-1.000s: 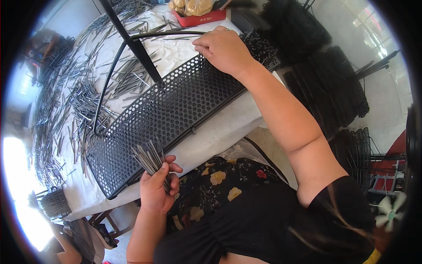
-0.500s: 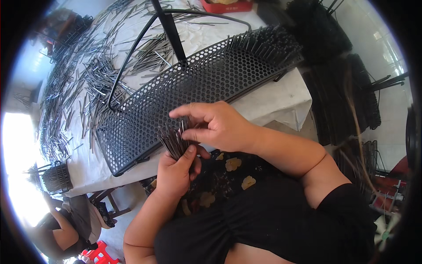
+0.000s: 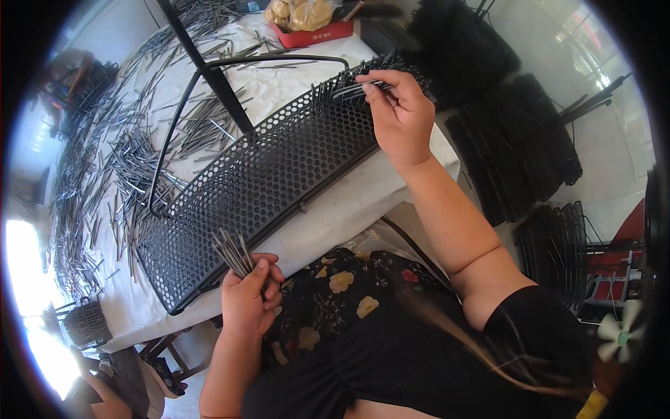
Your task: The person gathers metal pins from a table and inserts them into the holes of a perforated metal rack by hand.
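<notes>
A long black tray (image 3: 265, 174) with rows of round holes lies slantwise before me on the table. My left hand (image 3: 250, 297) is closed around a bundle of thin dark rods (image 3: 236, 253), their ends fanning out above the thumb near the tray's front edge. Over the far right part of the tray, my right hand (image 3: 405, 115) pinches a few curved dark strips (image 3: 352, 89) between thumb and fingers. Many rods (image 3: 322, 94) stand upright in the holes there, partly hidden behind that hand.
Loose rods (image 3: 139, 171) cover much of the white tablecloth. A black post with curved bars (image 3: 209, 77) rises behind the tray. Farther back is a red box (image 3: 317, 36) holding bagged yellowish items. Dark stacked racks (image 3: 513, 140) stand at right; another person (image 3: 101, 391) sits lower left.
My right hand has moved from beside the left-hand bundle to the far right part of the tray, carrying a few strips. The view has shifted, and the left hand still grips its bundle.
</notes>
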Tool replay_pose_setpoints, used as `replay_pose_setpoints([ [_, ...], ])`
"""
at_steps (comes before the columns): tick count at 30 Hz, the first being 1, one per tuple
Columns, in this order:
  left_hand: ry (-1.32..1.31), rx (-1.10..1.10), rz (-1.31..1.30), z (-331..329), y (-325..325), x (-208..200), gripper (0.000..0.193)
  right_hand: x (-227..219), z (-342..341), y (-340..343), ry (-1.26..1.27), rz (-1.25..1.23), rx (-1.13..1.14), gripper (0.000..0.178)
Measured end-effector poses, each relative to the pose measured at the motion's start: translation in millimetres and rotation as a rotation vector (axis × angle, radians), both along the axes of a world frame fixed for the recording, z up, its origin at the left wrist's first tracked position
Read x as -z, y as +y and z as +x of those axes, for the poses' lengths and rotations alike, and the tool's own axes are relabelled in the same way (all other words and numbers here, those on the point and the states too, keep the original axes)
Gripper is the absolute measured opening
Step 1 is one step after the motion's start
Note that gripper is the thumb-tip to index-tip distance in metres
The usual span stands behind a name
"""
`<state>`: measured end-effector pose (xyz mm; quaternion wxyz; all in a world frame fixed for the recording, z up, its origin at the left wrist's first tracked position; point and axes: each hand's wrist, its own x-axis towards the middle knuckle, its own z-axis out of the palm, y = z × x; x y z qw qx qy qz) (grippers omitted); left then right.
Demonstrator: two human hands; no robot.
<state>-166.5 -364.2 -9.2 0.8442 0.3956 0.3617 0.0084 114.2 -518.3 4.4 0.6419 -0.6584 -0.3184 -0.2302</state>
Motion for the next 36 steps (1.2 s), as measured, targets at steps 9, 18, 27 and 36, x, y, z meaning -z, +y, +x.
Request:
replay_pose_setpoints([
  [9,0.03,0.009,0.017,3,-1,2,0.011,16,3,-1,-0.045,-0.091,0.056,0.013],
  [18,0.026,0.004,0.015,6,-2,4,0.009,16,6,-1,-0.123,-0.11,0.021,0.013],
  [27,0.018,-0.005,0.013,3,1,4,0.01,23,8,-3,-0.032,-0.071,-0.041,0.014],
  [36,0.022,0.008,0.029,3,2,4,0.009,7,12,-1,-0.268,-0.322,0.069,0.012],
])
